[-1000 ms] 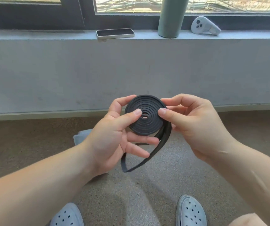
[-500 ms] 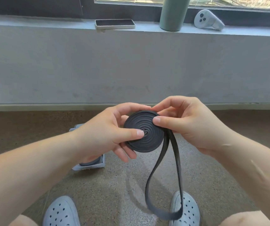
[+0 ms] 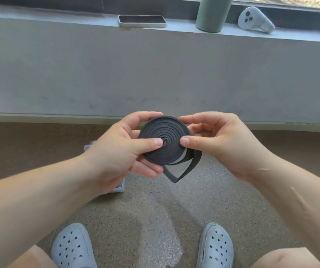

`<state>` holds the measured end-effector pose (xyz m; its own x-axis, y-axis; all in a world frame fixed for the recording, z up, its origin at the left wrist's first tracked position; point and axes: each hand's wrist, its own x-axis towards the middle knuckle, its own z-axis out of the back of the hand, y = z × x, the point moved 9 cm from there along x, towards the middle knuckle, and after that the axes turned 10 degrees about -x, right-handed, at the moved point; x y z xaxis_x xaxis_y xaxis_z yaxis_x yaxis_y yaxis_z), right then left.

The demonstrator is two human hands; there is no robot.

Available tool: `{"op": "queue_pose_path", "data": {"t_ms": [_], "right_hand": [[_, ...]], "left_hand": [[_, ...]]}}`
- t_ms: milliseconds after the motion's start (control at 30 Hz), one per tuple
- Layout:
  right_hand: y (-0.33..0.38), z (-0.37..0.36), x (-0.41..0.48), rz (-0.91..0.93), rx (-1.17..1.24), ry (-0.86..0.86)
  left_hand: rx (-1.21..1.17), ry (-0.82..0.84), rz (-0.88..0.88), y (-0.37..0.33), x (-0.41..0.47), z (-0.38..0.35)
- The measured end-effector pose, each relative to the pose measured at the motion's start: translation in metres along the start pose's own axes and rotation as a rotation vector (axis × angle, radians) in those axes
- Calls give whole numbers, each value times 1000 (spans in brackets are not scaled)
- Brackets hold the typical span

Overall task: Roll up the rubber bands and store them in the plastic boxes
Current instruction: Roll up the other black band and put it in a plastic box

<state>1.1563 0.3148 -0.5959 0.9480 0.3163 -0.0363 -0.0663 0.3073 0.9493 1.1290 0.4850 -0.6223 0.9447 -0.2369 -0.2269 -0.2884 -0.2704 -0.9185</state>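
Head view is showing the left hand (image 3: pixel 116 157) and right hand (image 3: pixel 224 146) gripping a coiled rubber band (image 3: pixel 166 130) between them in mid-air, thumbs pressing its face, fingers curling around its rim. A short loose tail is hanging beneath, while a plastic box (image 3: pixel 120 187) is sitting on the floor (image 3: pixel 155 219) behind the left hand.

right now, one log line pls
left hand grips rubber band coil | right hand pinches coil | short tail loose | not boxed

I have both forearms reaching in from the lower corners. My left hand (image 3: pixel 120 151) pinches the flat black coiled rubber band (image 3: pixel 165 130), thumb on its face, fingers curled beneath. My right hand (image 3: pixel 223 146) pinches the opposite side.
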Motion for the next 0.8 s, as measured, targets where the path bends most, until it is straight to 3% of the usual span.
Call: {"op": "queue_pose_path", "data": {"t_ms": [400, 633, 800], "right_hand": [[-21, -12, 3, -12, -243, 43], [-32, -14, 1, -125, 33, 72], [-33, -22, -3, -134, 53, -47]], "left_hand": [[-97, -190, 69, 21, 6, 8], [-106, -207, 86, 23, 7, 11], [-139, -223, 36, 22, 5, 7]]}}
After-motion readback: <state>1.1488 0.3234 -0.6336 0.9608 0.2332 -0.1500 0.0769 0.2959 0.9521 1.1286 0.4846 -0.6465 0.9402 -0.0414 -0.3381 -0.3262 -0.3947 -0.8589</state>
